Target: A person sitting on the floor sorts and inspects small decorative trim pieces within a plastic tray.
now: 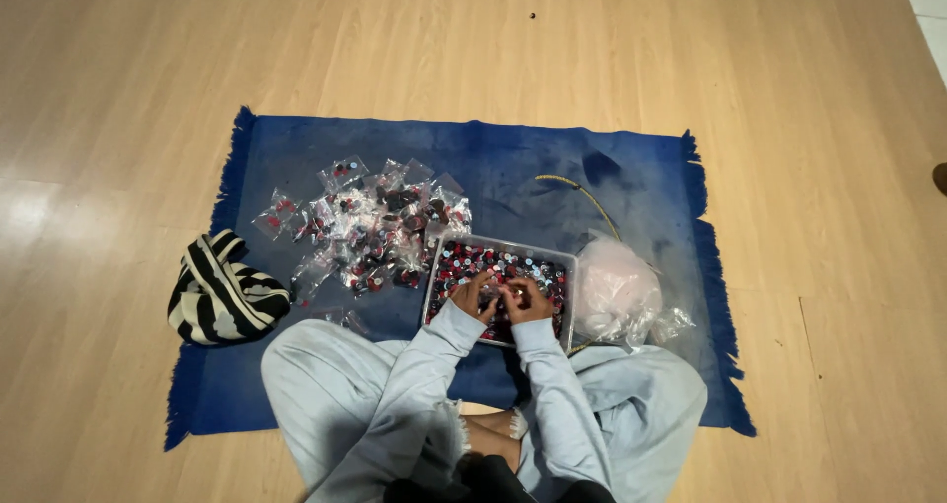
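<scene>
Small red, black and silvery pieces [498, 266] fill the clear plastic tray [567, 258] that sits on the blue fringed mat [552, 163], just below the middle of the frame and right in front of my crossed legs. Both of my hands are down in that tray. My left hand [472, 296] rests over the pieces at the tray's near left side, fingers curled downward among them. My right hand [528, 301] lies just beside it, almost touching, its fingers bent in toward the left one. Something tiny seems pinched between the fingertips where the two hands meet, but it is too small for me to tell what it is, or whether either grip is truly clamped on it.

To the upper left of the tray, a heap of small clear plastic bags [370, 222] is spread over the mat, each with a few of the same red and dark pieces inside. At the tray's right edge, touching it, lies a bunched pale pink plastic bag [614, 291]. A thin yellow cord [582, 192] curves across the mat above that bag. On the mat's left border, partly over the wooden floor [148, 69], sits a black-and-white striped cloth bundle [225, 294].
</scene>
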